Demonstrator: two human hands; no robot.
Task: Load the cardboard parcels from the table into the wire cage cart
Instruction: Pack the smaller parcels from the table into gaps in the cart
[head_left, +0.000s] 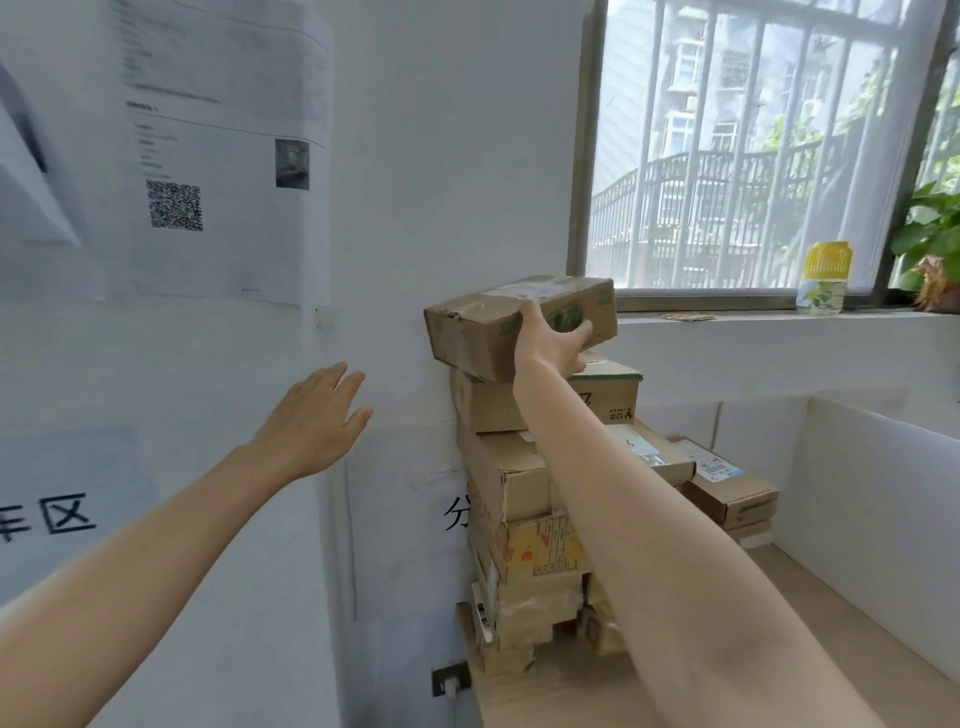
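Brown taped cardboard parcel (478, 338) tilts atop the box stack (519, 473) on the wooden counter (571, 691); my right grip (548, 343) clasps its front, left grip (311, 415) spread. I judge left-side support needed before lifting.

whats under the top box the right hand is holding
Directly under the tilted top box, gripped by the right hand, is a green-edged box topping a stack of boxes on the table. The forearm hides part of the stack's front.

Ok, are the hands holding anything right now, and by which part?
The right hand grips the tilted top parcel by its near long face, thumb over the upper edge. The left hand is open, holding nothing.
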